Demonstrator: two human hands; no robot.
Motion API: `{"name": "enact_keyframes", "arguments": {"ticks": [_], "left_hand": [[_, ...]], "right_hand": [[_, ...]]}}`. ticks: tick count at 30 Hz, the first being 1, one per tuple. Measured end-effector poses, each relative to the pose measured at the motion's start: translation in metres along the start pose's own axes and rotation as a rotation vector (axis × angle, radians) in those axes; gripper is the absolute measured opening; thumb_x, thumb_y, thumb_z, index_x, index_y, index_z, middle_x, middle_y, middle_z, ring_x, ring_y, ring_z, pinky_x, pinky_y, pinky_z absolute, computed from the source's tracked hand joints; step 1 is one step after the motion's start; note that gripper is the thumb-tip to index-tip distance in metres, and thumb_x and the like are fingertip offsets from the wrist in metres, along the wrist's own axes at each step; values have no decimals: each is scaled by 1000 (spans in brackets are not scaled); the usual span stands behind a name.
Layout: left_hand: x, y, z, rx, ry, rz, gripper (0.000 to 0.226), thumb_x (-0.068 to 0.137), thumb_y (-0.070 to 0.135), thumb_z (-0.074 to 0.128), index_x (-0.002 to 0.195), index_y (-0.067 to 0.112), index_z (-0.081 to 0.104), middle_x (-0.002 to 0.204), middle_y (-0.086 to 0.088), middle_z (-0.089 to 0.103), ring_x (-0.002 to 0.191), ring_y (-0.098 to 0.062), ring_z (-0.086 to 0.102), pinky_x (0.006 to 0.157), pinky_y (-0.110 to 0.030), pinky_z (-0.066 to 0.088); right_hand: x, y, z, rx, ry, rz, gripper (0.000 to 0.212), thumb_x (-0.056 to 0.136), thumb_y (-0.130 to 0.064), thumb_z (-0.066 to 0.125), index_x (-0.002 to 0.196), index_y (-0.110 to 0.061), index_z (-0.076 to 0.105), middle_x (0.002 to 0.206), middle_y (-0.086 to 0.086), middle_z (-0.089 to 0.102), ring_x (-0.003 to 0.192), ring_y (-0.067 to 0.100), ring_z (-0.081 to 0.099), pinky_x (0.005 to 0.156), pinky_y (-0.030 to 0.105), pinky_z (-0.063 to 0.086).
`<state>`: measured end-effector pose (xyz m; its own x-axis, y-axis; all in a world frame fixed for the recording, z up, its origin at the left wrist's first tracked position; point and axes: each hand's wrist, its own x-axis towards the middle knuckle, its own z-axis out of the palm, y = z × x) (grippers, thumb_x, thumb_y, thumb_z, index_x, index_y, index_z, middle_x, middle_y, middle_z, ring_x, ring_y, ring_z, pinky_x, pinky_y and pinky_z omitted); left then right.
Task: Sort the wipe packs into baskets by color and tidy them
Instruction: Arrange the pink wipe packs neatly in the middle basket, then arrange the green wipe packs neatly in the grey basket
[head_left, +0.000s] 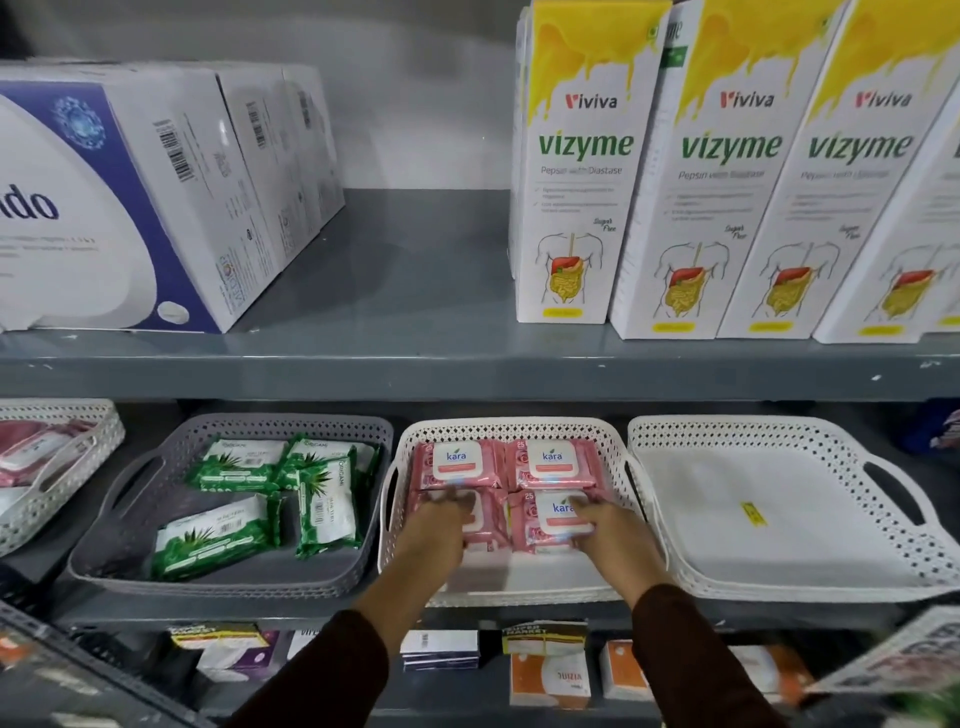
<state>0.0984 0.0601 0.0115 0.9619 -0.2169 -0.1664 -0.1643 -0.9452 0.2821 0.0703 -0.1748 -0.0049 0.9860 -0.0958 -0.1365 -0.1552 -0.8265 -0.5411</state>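
A white basket (613, 452) in the middle of the lower shelf holds several pink wipe packs in two rows. My left hand (441, 525) lies on the front left pink pack (485, 519), fingers over its top. My right hand (605, 530) grips the front right pink pack (553, 514) at its right edge. Two more pink packs (550, 462) lie flat behind them. To the left, a grey basket (130, 499) holds several green wipe packs (234, 467) lying at loose angles.
An empty white basket (779, 519) with a small yellow sticker sits at the right. Another white basket (62, 467) with pink packs is at the far left. Tall Vizyme cartons (571, 171) and white boxes (130, 208) stand on the shelf above. Small boxes fill the shelf below.
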Motion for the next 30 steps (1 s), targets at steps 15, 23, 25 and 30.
{"name": "enact_keyframes", "arguments": {"ticks": [15,23,25,30], "left_hand": [[-57,-116,-53,-520,575,-68,23,87,7,68,108,16,73,99,-3,75,76,-12,69,69,-17,49],[-56,-230,-82,-7,122,-241,52,84,28,66,132,19,48,125,-13,61,113,-33,57,92,-39,44],[-54,-245,-83,38,68,-222,56,85,23,65,137,22,44,132,-12,57,119,-32,53,98,-39,40],[-48,-284,-88,-90,6,-109,68,86,-3,60,142,31,41,145,-7,47,127,-29,48,107,-36,38]], "right_hand": [[-35,-119,19,119,108,-88,32,95,-18,63,127,-19,67,103,-2,70,77,4,57,73,19,46],[-13,-283,132,199,-32,-133,68,86,-39,72,140,-3,50,127,20,65,114,31,62,89,31,49],[2,-295,148,74,-43,-75,87,83,-48,73,143,4,38,135,26,53,121,38,55,97,36,48],[14,-300,163,-75,-86,13,79,84,-43,75,139,1,41,133,23,51,111,35,61,93,39,54]]}}
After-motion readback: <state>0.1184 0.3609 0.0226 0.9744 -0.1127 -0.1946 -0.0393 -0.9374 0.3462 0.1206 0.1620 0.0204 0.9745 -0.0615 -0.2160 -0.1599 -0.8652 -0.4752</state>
